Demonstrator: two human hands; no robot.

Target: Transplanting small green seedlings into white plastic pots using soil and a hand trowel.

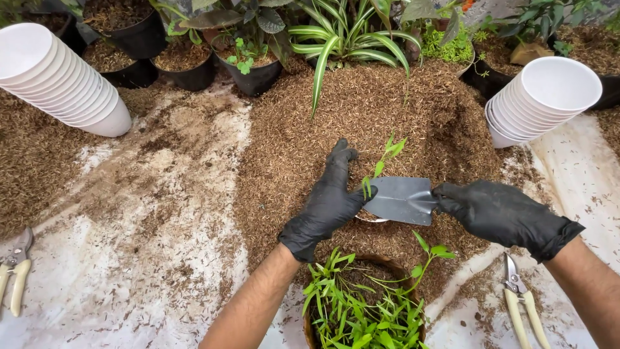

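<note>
Both hands wear black gloves. My left hand (328, 200) rests on a heap of brown potting mix (336, 123) and steadies a small green seedling (381, 167) standing in a white pot (372, 219) that is mostly hidden. My right hand (500, 214) grips the handle of a grey metal trowel (400, 199), whose blade lies flat over the pot beside the seedling. Just below the hands stands a brown pot of leafy green plants (361, 307).
Stacks of white pots lie on their sides at the left (61, 77) and right (539, 97). Black pots with plants (258, 45) line the back. Pruning shears lie at the lower right (523, 300) and the left edge (16, 271) on the white sheet (148, 258).
</note>
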